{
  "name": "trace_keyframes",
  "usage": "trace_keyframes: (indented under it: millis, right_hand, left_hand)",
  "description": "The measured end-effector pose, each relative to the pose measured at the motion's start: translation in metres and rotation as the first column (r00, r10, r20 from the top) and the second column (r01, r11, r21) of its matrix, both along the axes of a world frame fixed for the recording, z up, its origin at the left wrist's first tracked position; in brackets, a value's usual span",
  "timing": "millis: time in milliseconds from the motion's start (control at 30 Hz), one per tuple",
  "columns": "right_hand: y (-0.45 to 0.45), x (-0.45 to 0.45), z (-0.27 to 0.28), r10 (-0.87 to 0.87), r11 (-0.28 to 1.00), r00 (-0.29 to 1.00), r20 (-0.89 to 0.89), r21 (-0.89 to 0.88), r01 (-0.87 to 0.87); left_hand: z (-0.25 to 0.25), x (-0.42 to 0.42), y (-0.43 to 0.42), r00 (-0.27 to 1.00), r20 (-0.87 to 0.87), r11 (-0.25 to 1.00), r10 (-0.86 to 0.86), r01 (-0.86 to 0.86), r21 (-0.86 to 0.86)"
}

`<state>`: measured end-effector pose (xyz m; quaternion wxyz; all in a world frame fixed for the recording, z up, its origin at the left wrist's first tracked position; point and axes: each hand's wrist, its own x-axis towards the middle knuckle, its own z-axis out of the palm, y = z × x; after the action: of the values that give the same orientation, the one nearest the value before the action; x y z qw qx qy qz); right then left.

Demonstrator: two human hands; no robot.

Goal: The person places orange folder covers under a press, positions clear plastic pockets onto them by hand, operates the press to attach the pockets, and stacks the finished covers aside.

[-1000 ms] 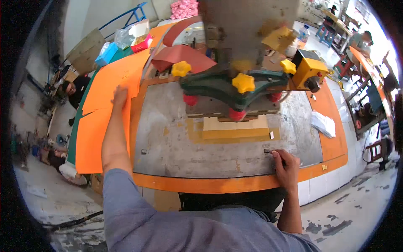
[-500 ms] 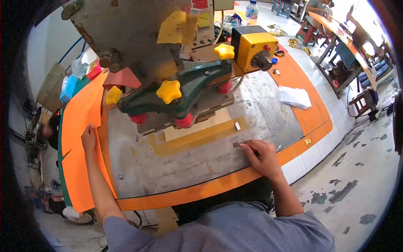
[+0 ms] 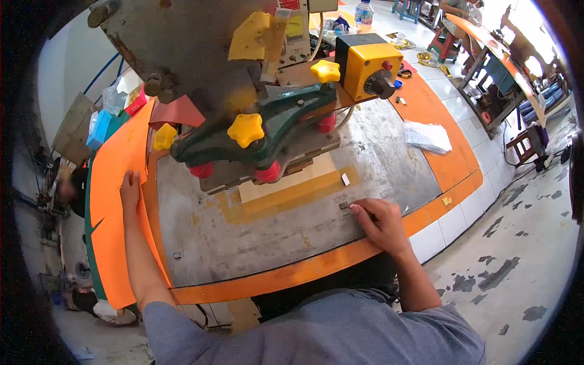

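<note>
My left hand (image 3: 129, 187) is closed in a pinch at the inner edge of a large orange sheet (image 3: 112, 243) on the left. On the grey metal plate (image 3: 267, 237), my right hand (image 3: 382, 224) has its thumb and fingers pressed together; whatever lies between them is too small to make out. Just beside those fingertips is a small dark square piece (image 3: 344, 205). A small white piece (image 3: 345, 179) lies farther back, on a strip of brown tape (image 3: 280, 204) around a pale rectangle (image 3: 289, 179).
Above the plate hangs a press with a green arm (image 3: 280, 131), yellow star knobs (image 3: 246, 130) and a yellow-black box (image 3: 368, 67). White sheets (image 3: 427, 137) lie on the orange table edge (image 3: 453, 161) at right. Another person (image 3: 456, 9) sits in the far background.
My left hand has shifted slightly up along the orange sheet. The right hand stays by the dark piece, with hardly any movement.
</note>
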<state>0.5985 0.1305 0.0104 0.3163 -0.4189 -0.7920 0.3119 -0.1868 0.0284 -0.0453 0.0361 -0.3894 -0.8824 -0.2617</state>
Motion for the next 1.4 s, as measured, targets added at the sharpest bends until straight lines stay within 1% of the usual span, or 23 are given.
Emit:
trace_keyframes:
  millis: [33, 100, 167, 200, 233, 267, 333, 367, 433, 567, 667, 733, 867, 900, 967, 1000, 1067, 1100, 1167, 1233, 1300, 1367, 1400]
  right_hand:
    - [-0.001, -0.002, 0.001, 0.006, 1.000, 1.000, -0.002, -0.001, -0.006]
    - [-0.002, -0.004, 0.002, -0.024, 1.000, 0.999, -0.049, 0.005, 0.024]
    - [-0.002, -0.003, 0.001, -0.017, 1.000, 0.999, -0.044, 0.006, 0.017]
    - [-0.001, -0.002, 0.001, -0.009, 1.000, 0.999, -0.040, 0.008, 0.010]
    - [-0.002, -0.002, 0.001, -0.011, 1.000, 0.999, -0.038, 0.006, 0.011]
    - [-0.002, -0.002, 0.001, -0.016, 1.000, 0.999, -0.039, 0.014, 0.016]
    - [-0.001, -0.002, -0.002, -0.023, 0.999, 0.999, -0.042, 0.021, 0.024]
    - [-0.001, -0.001, -0.004, -0.023, 0.999, 0.999, -0.043, 0.036, 0.025]
    - [-0.001, 0.000, -0.006, -0.030, 0.998, 0.999, -0.041, 0.048, 0.032]
    - [-0.003, 0.000, -0.005, -0.048, 0.999, 0.999, -0.023, 0.009, 0.049]
    - [-0.002, 0.000, -0.008, -0.052, 0.999, 0.998, -0.045, 0.003, 0.052]
    - [-0.003, 0.000, -0.008, -0.044, 0.999, 0.997, -0.060, 0.002, 0.045]
    - [-0.003, -0.001, -0.006, -0.032, 0.999, 0.998, -0.056, 0.016, 0.033]
    - [-0.003, -0.001, -0.005, -0.032, 0.999, 0.997, -0.064, 0.035, 0.035]
    - [-0.004, -0.002, -0.001, -0.022, 1.000, 0.997, -0.074, 0.020, 0.024]
    - [-0.004, -0.001, 0.001, -0.028, 1.000, 0.996, -0.079, 0.007, 0.028]
    - [-0.005, 0.000, 0.002, -0.020, 1.000, 0.997, -0.074, 0.015, 0.021]
    - [-0.004, 0.000, 0.003, -0.019, 1.000, 0.997, -0.070, 0.018, 0.020]
    - [-0.003, 0.001, 0.005, -0.007, 1.000, 0.997, -0.074, 0.014, 0.008]
    - [-0.003, 0.000, 0.005, 0.009, 1.000, 0.997, -0.082, -0.002, -0.009]
    - [-0.002, -0.002, 0.004, 0.002, 1.000, 0.993, -0.116, 0.000, -0.002]
    - [0.000, -0.002, 0.001, 0.010, 1.000, 0.991, -0.134, -0.004, -0.010]
    - [0.000, 0.000, 0.000, 0.002, 1.000, 0.991, -0.134, -0.005, -0.003]
  left_hand:
    - [0.001, -0.004, 0.001, 0.998, 0.059, 0.999, -0.033, 0.031, 0.022]
    - [-0.005, -0.019, 0.006, 0.999, 0.049, 1.000, -0.013, 0.012, 0.025]
    - [-0.005, -0.020, 0.019, 0.999, 0.045, 1.000, -0.002, 0.000, 0.028]
    - [0.001, -0.010, 0.029, 0.991, 0.001, 0.985, 0.130, -0.129, -0.117]
    - [0.002, -0.005, 0.034, 0.966, -0.063, 0.932, 0.252, -0.260, -0.254]
    - [-0.002, 0.002, 0.035, 0.966, -0.062, 0.932, 0.251, -0.258, -0.255]
    - [-0.013, 0.011, 0.036, 0.941, -0.199, 0.939, 0.274, -0.306, -0.156]
    - [-0.012, 0.011, 0.037, 0.942, -0.200, 0.940, 0.270, -0.303, -0.157]
    - [0.001, 0.025, 0.039, 0.963, -0.121, 0.924, 0.240, -0.264, -0.276]
    - [0.007, 0.047, 0.032, 0.961, -0.145, 0.915, 0.234, -0.268, -0.302]
    - [-0.005, 0.026, 0.030, 0.973, -0.158, 0.961, 0.170, -0.199, -0.190]
    - [-0.012, 0.013, 0.030, 0.965, -0.195, 0.969, 0.173, -0.202, -0.140]
    - [-0.015, 0.006, 0.017, 0.982, -0.157, 0.981, 0.109, -0.081, 0.178]
    - [-0.005, 0.022, 0.015, 0.989, -0.108, 0.942, 0.100, -0.060, 0.329]
    - [-0.001, 0.026, 0.001, 0.993, -0.069, 0.878, 0.096, -0.052, 0.475]
    - [-0.012, 0.015, -0.007, 0.998, -0.043, 0.885, 0.040, -0.015, 0.466]
    - [-0.011, 0.024, -0.024, 1.000, -0.019, 0.889, -0.013, 0.020, 0.457]
    - [0.000, 0.054, -0.037, 0.998, 0.034, 0.947, -0.056, 0.042, 0.320]
    - [0.021, 0.113, -0.061, 0.995, 0.058, 0.992, -0.077, 0.070, 0.106]
    - [0.027, 0.144, -0.095, 0.997, -0.023, 0.996, -0.076, 0.075, -0.044]
    - [0.031, 0.174, -0.127, 0.990, -0.136, 0.985, -0.036, 0.013, -0.169]
    - [0.029, 0.192, -0.159, 0.968, -0.251, 0.960, 0.028, -0.096, -0.264]
    - [0.027, 0.196, -0.167, 0.962, -0.271, 0.952, 0.023, -0.103, -0.288]
